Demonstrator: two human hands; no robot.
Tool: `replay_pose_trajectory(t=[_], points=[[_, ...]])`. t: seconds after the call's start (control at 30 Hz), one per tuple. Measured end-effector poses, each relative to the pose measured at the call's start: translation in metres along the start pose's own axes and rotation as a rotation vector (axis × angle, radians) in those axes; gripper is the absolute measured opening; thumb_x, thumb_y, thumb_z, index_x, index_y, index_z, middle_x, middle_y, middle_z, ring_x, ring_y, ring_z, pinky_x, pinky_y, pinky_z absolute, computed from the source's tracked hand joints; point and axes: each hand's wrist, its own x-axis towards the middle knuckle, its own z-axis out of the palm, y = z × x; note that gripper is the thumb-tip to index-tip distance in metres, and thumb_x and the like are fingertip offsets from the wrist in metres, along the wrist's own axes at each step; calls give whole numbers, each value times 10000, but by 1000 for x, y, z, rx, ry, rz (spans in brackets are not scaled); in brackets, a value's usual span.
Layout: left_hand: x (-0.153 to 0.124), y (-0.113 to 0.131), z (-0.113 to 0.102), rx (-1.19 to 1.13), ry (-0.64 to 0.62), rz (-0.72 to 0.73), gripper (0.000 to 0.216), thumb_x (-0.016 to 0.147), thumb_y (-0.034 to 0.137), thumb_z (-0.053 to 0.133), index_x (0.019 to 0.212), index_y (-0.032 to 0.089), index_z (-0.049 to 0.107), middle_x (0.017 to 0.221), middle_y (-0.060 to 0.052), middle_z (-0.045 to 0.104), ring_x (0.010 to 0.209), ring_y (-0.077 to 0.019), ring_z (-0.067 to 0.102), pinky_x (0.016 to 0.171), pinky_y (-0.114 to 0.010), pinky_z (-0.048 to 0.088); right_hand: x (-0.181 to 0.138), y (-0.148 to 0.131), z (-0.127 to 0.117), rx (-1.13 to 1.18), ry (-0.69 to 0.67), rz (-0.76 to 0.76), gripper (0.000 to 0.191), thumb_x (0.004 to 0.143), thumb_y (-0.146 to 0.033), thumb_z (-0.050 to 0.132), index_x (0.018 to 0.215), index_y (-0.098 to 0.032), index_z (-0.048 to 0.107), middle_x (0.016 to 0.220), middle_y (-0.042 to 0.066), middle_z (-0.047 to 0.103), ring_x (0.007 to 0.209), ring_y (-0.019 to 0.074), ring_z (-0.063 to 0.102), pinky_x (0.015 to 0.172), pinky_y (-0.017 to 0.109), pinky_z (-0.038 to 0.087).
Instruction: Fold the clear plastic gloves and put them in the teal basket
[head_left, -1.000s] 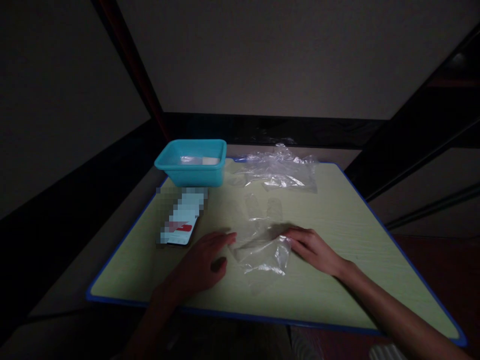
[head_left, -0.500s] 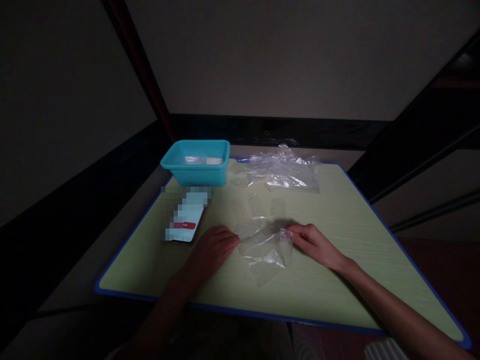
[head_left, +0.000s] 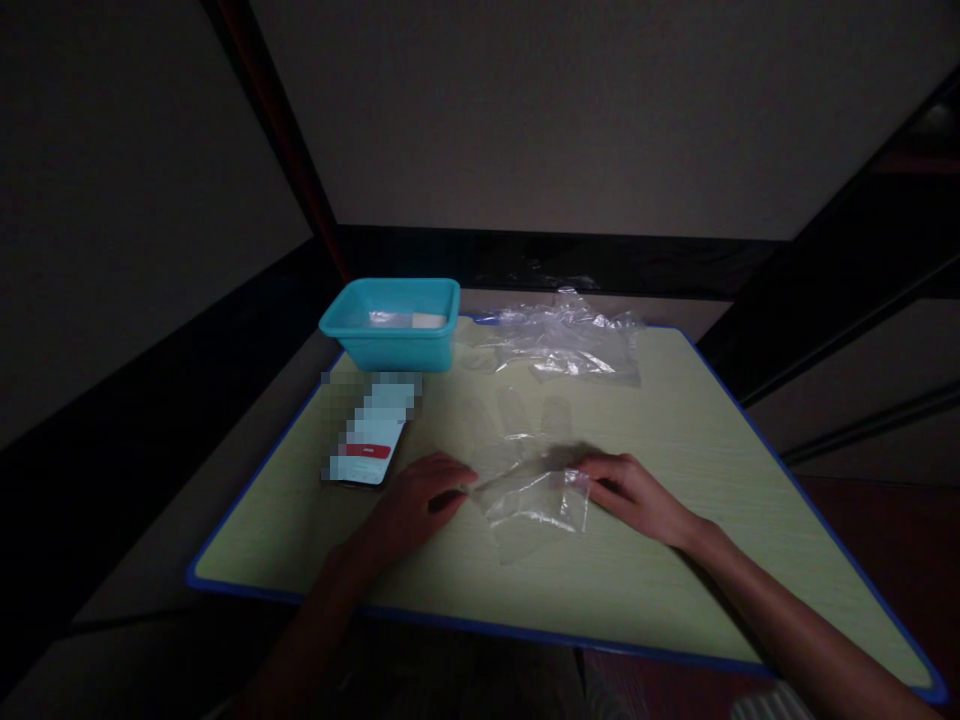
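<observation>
A clear plastic glove (head_left: 529,495) lies on the pale table (head_left: 697,450), its finger shapes pointing away from me and its near part folded up. My left hand (head_left: 424,500) pinches the glove's left edge between thumb and fingers. At the opposite edge my right hand (head_left: 626,490) has its fingers closed on the film. Behind the glove, a crumpled heap of clear plastic (head_left: 570,340) rests at the table's far edge.
A turquoise basket (head_left: 397,350) with something white inside stands at the far left. Nearer to me lies a phone (head_left: 375,430) with a lit, partly blurred screen. Blue edging (head_left: 480,628) runs round the table, and a wall rises behind it.
The near flap of the glove has shifted and folded differently. My left thumb has come a little away from the fingers above it, and my right hand has moved slightly.
</observation>
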Motion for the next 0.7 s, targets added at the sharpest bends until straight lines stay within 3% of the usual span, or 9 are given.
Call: replay_pose_trajectory(t=[0.23, 0.4, 0.53, 0.7], points=[[-3, 1, -1, 15, -24, -44, 231, 776, 101, 530, 954, 180, 653, 946, -57, 691, 899, -184, 621, 829, -344, 491, -2, 1, -1, -184, -20, -192, 379, 938, -408, 354, 955, -166, 645, 879, 105, 674, 820, 200, 619, 694, 335, 487], [-2, 2, -1, 10, -28, -71, 275, 740, 73, 542, 973, 184, 640, 972, -55, 684, 915, -186, 615, 840, -347, 487, -3, 2, 0, -357, -34, -263, 377, 908, -448, 411, 1025, -174, 643, 899, 103, 689, 832, 222, 632, 749, 392, 488], [0, 3, 0, 15, -31, -40, 261, 726, 77, 571, 958, 174, 642, 924, -55, 679, 873, -179, 617, 799, -322, 501, -1, -5, -2, -470, -80, -295, 454, 931, -468, 317, 984, -160, 647, 844, 105, 681, 799, 220, 621, 736, 384, 469], [3, 5, 1, 65, -23, 24, 215, 733, 103, 596, 934, 158, 645, 902, -63, 676, 845, -184, 618, 771, -316, 505, 10, -14, -7, -437, -132, -165, 627, 941, -508, 143, 702, -165, 610, 658, 69, 592, 621, 168, 556, 597, 300, 407]])
